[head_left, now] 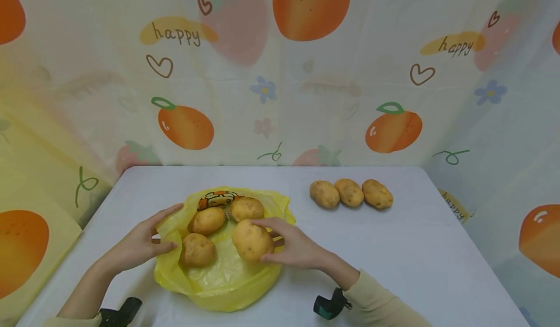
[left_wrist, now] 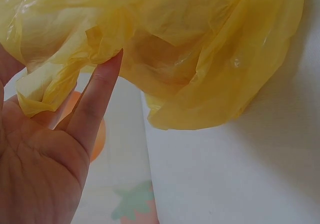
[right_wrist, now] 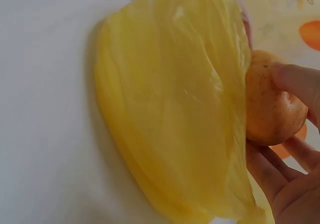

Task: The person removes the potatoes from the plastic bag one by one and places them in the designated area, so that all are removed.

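A yellow plastic bag [head_left: 236, 288] lies on the white table with its mouth spread wide. My left hand [head_left: 137, 242] holds the bag's left rim, and a fold of the plastic [left_wrist: 50, 84] hangs between thumb and fingers in the left wrist view. Over the right part of the mouth, my right hand [head_left: 295, 244] grips a potato [head_left: 252, 240] between thumb and fingers. The right wrist view shows that potato [right_wrist: 272, 102] beside the bag's edge. Inside the bag are three more potatoes: one at the back [head_left: 247, 209], one behind left [head_left: 207, 220], one front left [head_left: 198, 250].
Three potatoes stand in a row toward the back right of the white table [head_left: 372, 249]: left [head_left: 324, 194], middle [head_left: 349, 192] and right [head_left: 377, 194]. Behind the table hangs a fruit-patterned cloth [head_left: 306, 98]. Dark wrist devices sit on both forearms.
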`<state>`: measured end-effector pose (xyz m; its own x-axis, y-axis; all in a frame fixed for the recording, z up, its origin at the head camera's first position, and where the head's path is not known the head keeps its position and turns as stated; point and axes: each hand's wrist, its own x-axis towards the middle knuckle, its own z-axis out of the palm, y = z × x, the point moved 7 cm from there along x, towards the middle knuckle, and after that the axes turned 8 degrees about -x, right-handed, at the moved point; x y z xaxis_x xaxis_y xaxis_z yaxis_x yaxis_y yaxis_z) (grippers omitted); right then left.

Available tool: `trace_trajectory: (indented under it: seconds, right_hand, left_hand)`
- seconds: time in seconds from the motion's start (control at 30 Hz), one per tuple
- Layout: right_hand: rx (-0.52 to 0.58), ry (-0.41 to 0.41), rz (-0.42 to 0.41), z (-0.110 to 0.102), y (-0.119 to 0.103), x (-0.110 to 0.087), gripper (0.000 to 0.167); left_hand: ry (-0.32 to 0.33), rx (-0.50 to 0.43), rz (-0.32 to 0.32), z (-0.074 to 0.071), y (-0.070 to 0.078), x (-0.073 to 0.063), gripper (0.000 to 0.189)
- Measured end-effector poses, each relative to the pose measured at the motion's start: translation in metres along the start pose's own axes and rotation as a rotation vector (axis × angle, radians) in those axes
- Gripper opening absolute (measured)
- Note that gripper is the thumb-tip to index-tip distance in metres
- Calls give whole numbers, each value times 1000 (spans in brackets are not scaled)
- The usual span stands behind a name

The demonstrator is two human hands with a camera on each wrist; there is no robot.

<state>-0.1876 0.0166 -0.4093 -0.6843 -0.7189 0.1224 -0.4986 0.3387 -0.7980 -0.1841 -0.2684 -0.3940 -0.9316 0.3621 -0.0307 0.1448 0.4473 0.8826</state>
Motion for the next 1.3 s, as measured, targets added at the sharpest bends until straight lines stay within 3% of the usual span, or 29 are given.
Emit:
trace_trajectory:
  seconds: [0.23,0.73,0.97,1.2,1.3]
  right_hand:
    - [-6,84,1,-24,7,-13,71]
    - [-28,198,105,-66,31,-41,71]
    - [-26,238,141,-82,12,-55,68]
    - [-28,305,171,-88,30,-65,70]
    - [-11,329,206,-89,49,-70,72]
  left_hand:
    - [-5,-5,4,0,0,0,79]
    - [-12,-19,0,2,0,1,79]
    - [-13,-2,5,3,2,2,79]
    - [-12,9,-2,3,2,3,78]
    - [-11,13,-4,3,2,3,79]
